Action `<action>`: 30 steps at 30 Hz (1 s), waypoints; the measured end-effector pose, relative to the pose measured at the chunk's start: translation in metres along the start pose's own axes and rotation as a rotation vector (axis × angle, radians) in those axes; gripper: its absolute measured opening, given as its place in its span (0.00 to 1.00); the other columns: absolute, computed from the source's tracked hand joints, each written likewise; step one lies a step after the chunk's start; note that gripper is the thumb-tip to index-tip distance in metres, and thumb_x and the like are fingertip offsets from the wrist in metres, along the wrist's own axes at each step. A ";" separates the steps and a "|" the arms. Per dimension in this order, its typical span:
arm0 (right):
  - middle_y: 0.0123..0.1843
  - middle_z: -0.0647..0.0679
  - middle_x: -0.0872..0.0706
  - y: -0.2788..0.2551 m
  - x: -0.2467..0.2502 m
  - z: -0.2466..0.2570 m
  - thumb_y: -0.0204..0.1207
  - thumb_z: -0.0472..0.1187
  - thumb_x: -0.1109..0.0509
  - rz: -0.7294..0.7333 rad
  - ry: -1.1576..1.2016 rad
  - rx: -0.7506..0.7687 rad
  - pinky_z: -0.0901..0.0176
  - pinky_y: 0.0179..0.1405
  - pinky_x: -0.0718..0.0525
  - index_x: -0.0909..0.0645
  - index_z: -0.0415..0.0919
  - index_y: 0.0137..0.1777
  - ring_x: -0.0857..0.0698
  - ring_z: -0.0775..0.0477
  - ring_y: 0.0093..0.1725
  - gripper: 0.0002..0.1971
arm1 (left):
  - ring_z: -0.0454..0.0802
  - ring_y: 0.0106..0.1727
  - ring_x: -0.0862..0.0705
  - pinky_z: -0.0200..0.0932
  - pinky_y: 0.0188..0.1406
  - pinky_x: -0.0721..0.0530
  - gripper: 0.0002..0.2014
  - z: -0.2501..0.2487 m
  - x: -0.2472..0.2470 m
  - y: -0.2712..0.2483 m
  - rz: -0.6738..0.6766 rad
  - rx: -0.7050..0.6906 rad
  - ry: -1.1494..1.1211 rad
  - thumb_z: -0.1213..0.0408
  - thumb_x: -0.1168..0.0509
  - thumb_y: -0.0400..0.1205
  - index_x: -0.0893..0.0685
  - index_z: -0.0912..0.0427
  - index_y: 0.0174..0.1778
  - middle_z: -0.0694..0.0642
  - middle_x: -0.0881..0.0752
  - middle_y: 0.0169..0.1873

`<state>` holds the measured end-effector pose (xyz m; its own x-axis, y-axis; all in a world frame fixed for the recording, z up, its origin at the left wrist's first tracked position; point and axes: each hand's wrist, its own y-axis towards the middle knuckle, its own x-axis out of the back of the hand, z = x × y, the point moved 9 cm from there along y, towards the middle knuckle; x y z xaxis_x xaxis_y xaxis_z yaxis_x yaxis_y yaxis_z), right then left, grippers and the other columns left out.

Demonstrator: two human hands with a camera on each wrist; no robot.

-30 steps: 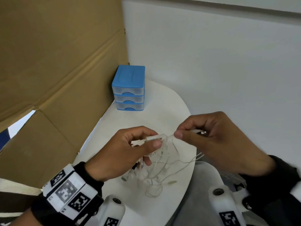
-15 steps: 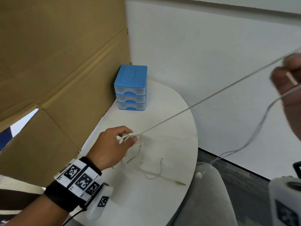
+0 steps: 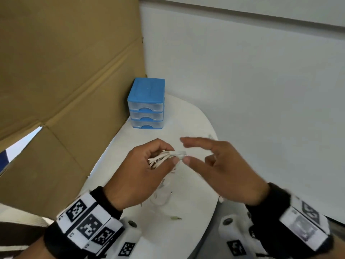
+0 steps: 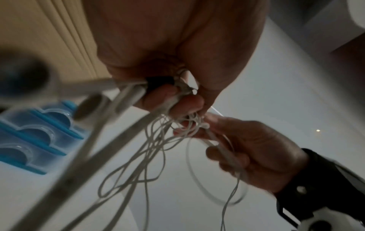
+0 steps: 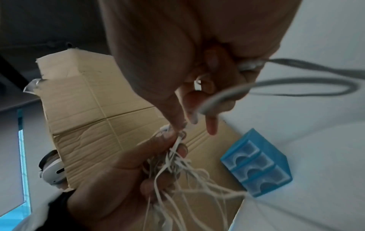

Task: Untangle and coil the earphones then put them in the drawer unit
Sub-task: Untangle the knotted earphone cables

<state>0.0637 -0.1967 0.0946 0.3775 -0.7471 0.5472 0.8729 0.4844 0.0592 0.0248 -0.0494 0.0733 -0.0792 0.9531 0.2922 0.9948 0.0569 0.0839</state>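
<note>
My left hand (image 3: 170, 155) grips a bunched bundle of the white earphones (image 3: 164, 158) a little above the white table (image 3: 196, 124). Loose loops (image 4: 150, 156) hang from the bundle down to the tabletop, and the jack plug (image 3: 176, 218) lies near the front edge. My right hand (image 3: 186, 151) is close against the bundle, its index finger and thumb stretched out. In the wrist views its other fingers curl round a strand of the cord (image 5: 217, 100). The blue drawer unit (image 3: 146, 103) stands at the back with all three drawers closed.
A tall cardboard sheet (image 3: 65, 71) walls off the left side, right behind the drawer unit. A white wall (image 3: 261, 90) closes the back and right. The table's curved edge (image 3: 215, 189) runs just under my right hand.
My right hand, which had pulled the cord taut far up to the right, has come back to the left hand. My left hand has risen off the table with the cord gathered in it.
</note>
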 end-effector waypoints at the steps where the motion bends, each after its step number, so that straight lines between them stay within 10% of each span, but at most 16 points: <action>1: 0.44 0.65 0.11 -0.001 -0.008 -0.003 0.77 0.46 0.26 0.045 -0.020 -0.019 0.78 0.23 0.29 0.16 0.58 0.63 0.24 0.61 0.19 0.16 | 0.40 0.20 0.25 0.34 0.21 0.25 0.01 -0.002 0.000 0.000 -0.001 -0.015 0.001 0.59 0.29 0.79 0.15 0.49 0.42 0.48 0.13 0.29; 9: 0.25 0.45 0.19 0.005 0.031 0.006 0.79 0.35 0.28 -0.090 0.081 0.059 0.65 0.23 0.31 0.12 0.38 0.39 0.29 0.55 0.24 0.08 | 0.39 0.22 0.23 0.31 0.23 0.24 0.01 0.019 0.009 0.008 -0.004 0.064 0.039 0.59 0.28 0.79 0.13 0.50 0.43 0.45 0.13 0.28; 13: 0.25 0.57 0.18 -0.003 0.129 0.012 0.77 0.32 0.35 -0.637 0.137 0.165 0.74 0.24 0.33 0.16 0.50 0.39 0.27 0.62 0.22 0.13 | 0.37 0.24 0.21 0.34 0.27 0.22 0.02 0.048 0.017 0.012 0.007 0.115 0.133 0.58 0.28 0.79 0.13 0.47 0.41 0.44 0.13 0.29; 16: 0.30 0.58 0.19 -0.016 0.203 -0.026 0.71 0.51 0.36 -0.966 0.158 -0.003 0.65 0.28 0.31 0.18 0.59 0.38 0.27 0.61 0.24 0.06 | 0.39 0.26 0.21 0.39 0.29 0.20 0.03 0.065 0.025 0.016 -0.010 0.163 0.140 0.59 0.29 0.80 0.13 0.48 0.40 0.46 0.13 0.29; 22: 0.48 0.64 0.12 -0.014 0.208 -0.045 0.72 0.55 0.27 -0.818 -0.258 -0.169 0.56 0.65 0.20 0.13 0.63 0.51 0.15 0.58 0.51 0.08 | 0.39 0.26 0.21 0.32 0.27 0.22 0.06 0.058 0.028 0.016 -0.063 0.123 0.096 0.61 0.29 0.79 0.11 0.46 0.38 0.51 0.13 0.29; 25: 0.51 0.52 0.11 -0.003 0.153 -0.022 0.73 0.50 0.23 -0.647 -0.415 -0.070 0.69 0.52 0.24 0.11 0.50 0.58 0.18 0.66 0.39 0.14 | 0.43 0.30 0.17 0.36 0.33 0.18 0.04 0.036 0.015 0.012 -0.016 0.061 0.074 0.60 0.29 0.79 0.11 0.44 0.40 0.53 0.10 0.32; 30: 0.35 0.77 0.15 0.003 0.014 -0.005 0.76 0.51 0.27 -0.053 -0.063 -0.035 0.79 0.32 0.28 0.14 0.54 0.61 0.21 0.74 0.26 0.13 | 0.47 0.32 0.16 0.40 0.33 0.19 0.02 0.010 0.001 0.002 0.032 0.005 0.035 0.58 0.28 0.78 0.10 0.46 0.43 0.54 0.10 0.34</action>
<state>0.0730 -0.2081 0.0984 0.3114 -0.7407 0.5953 0.9019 0.4277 0.0605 0.0271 -0.0449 0.0641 -0.0489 0.9436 0.3275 0.9972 0.0276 0.0693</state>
